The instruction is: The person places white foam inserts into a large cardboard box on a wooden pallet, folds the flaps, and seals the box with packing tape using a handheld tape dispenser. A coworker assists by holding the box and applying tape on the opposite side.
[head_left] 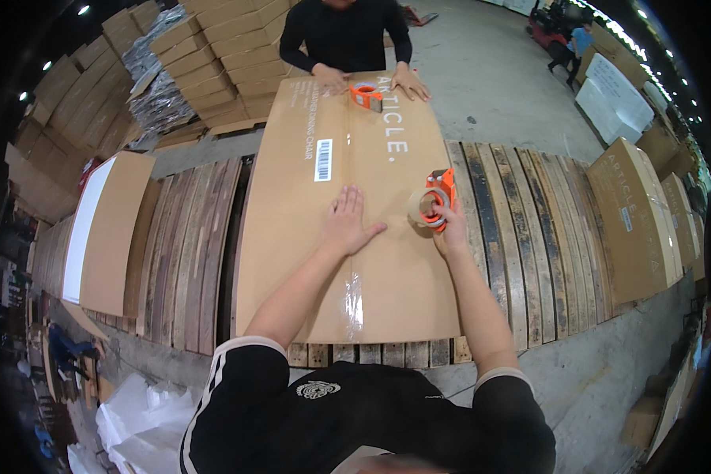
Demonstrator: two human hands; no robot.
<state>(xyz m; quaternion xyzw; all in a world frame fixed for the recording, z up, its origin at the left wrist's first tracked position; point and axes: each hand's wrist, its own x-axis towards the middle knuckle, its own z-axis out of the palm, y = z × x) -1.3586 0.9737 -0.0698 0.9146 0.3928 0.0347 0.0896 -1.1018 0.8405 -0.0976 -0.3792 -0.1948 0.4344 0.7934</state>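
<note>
A large brown cardboard box [284, 237] lies flat in front of me, with clear tape [353, 304] along the near part of its middle seam. My left hand [349, 224] rests palm down on the box top over the seam, thumb stretched to the right. In my right hand [449, 227] is an orange tape dispenser [442, 188] with a roll of clear tape, held over the box's right edge. A second orange tape dispenser [366, 98] sits on the far end of the box, beside the hands of a co-worker [344, 35] in black.
Slatted wooden pallets [521, 237] carry the box. An upright carton [107, 229] stands at left, more cartons [632, 213] at right. Stacked boxes [229, 55] rise behind. White plastic wrapping [142, 419] lies at the lower left. A person [579, 47] moves near a red forklift [545, 28].
</note>
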